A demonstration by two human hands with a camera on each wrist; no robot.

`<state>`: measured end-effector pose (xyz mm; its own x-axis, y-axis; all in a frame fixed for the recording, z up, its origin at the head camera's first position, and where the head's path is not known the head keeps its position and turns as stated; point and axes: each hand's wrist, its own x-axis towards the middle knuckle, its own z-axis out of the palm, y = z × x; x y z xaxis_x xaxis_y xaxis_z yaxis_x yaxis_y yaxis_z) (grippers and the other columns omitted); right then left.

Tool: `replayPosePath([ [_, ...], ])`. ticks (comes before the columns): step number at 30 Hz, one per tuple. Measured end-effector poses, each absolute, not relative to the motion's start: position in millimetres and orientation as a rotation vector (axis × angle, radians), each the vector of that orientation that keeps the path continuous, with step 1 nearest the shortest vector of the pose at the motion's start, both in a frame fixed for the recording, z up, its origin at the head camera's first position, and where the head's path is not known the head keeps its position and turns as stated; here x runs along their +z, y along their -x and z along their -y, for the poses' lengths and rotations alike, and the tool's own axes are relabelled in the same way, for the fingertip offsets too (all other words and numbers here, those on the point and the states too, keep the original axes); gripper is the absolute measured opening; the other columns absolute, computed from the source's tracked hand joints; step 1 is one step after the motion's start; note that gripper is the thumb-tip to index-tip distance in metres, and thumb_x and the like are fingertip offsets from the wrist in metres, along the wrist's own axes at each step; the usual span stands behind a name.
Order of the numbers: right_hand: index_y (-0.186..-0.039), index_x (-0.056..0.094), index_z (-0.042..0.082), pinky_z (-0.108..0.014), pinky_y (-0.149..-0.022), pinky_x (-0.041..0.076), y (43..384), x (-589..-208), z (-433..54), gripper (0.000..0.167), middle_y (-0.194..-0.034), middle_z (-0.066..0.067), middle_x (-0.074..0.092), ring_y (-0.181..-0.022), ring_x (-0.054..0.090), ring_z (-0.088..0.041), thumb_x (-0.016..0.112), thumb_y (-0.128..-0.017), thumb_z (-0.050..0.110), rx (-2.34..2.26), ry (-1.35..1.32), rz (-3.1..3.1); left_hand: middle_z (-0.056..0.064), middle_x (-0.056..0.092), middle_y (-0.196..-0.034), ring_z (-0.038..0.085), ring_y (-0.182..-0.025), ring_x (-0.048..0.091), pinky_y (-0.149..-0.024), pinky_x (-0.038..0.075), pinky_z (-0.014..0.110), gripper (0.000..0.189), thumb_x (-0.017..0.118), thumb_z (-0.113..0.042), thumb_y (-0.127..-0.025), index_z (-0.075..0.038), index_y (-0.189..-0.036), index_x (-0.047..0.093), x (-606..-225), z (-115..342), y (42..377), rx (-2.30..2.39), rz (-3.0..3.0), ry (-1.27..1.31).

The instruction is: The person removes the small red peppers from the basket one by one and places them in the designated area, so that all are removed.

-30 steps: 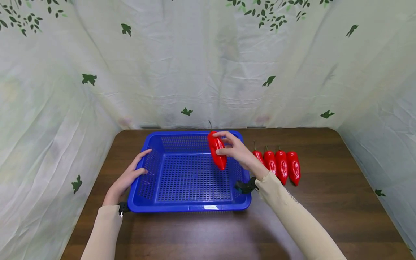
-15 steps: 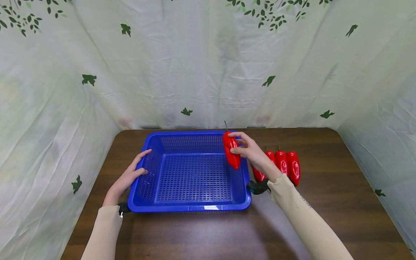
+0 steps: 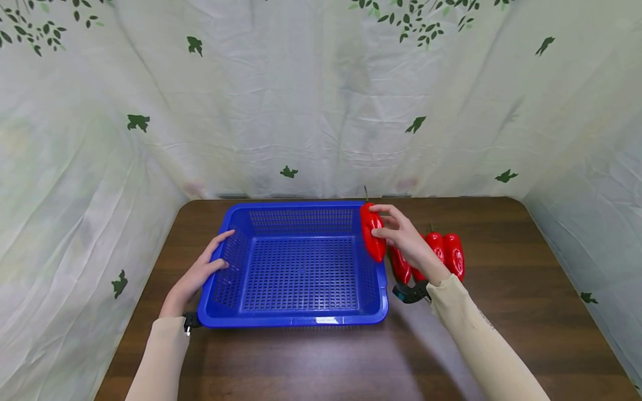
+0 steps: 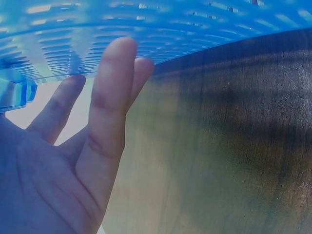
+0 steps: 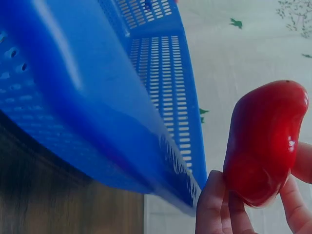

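Note:
My right hand (image 3: 401,234) pinches a glossy red pepper (image 3: 372,233) between thumb and fingertips, its thin stem pointing away from me. The pepper hangs over the right rim of a blue perforated plastic basket (image 3: 301,321). In the right wrist view the same pepper (image 5: 265,144) is seen end-on beside the basket wall (image 5: 163,92). At the basket's left side rests my left hand (image 3: 200,270), with index finger and thumb lying across the rim. Its other fingers (image 4: 109,102) stretch out straight outside the wall in the left wrist view.
More red peppers (image 3: 453,253) lie in a row on the brown wooden table (image 3: 511,278), right of the basket. My right forearm hides some of them partly. A pale curtain with green leaf prints (image 3: 321,111) encloses the back and sides.
My right hand has moved rightward with the pepper, from above the basket's inside to above its right rim. My left hand and the basket have stayed where they were.

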<state>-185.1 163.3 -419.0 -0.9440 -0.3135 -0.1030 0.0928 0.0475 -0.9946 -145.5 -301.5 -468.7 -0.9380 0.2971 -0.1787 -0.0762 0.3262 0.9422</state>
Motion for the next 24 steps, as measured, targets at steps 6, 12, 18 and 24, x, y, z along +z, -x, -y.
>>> replayPosePath([
  [6,-0.137,0.043,0.014,-0.039,-0.082,0.053,182,-420,-171,0.050,-0.133,-0.018,0.044,-0.115,0.049,-0.037,0.059,-0.091,0.004,-1.972,0.192,-2.047,0.015,0.006,-0.156,0.043,-0.125,0.030,-0.085,0.042,0.043,0.072,0.045,-0.004,-0.092,-0.028,-0.153,0.016,-466,300,144,1.646,-2.277,-0.191],
  [12,-0.137,0.041,0.011,-0.038,-0.082,0.053,179,-421,-181,0.049,-0.134,-0.019,0.043,-0.114,0.050,-0.036,0.056,-0.092,0.002,-2.012,0.199,-2.017,0.015,0.006,-0.156,0.043,-0.125,0.030,-0.086,0.042,0.044,0.071,0.045,-0.004,-0.092,-0.030,-0.153,0.017,-468,301,144,1.642,-2.280,-0.182],
  [18,-0.139,0.039,0.012,-0.035,-0.085,0.052,179,-422,-194,0.049,-0.137,-0.018,0.040,-0.118,0.045,-0.035,0.054,-0.093,0.003,-2.020,0.168,-2.026,0.014,0.006,-0.156,0.043,-0.126,0.030,-0.086,0.042,0.045,0.070,0.044,-0.005,-0.092,-0.033,-0.152,0.019,-469,301,144,1.636,-2.276,-0.151],
  [24,-0.138,0.040,0.015,-0.031,-0.086,0.050,178,-423,-207,0.046,-0.140,-0.017,0.037,-0.120,0.041,-0.032,0.054,-0.094,0.005,-2.004,0.109,-2.084,0.014,0.006,-0.156,0.044,-0.127,0.029,-0.087,0.042,0.047,0.070,0.044,-0.005,-0.093,-0.033,-0.152,0.019,-470,302,144,1.630,-2.286,-0.165],
])
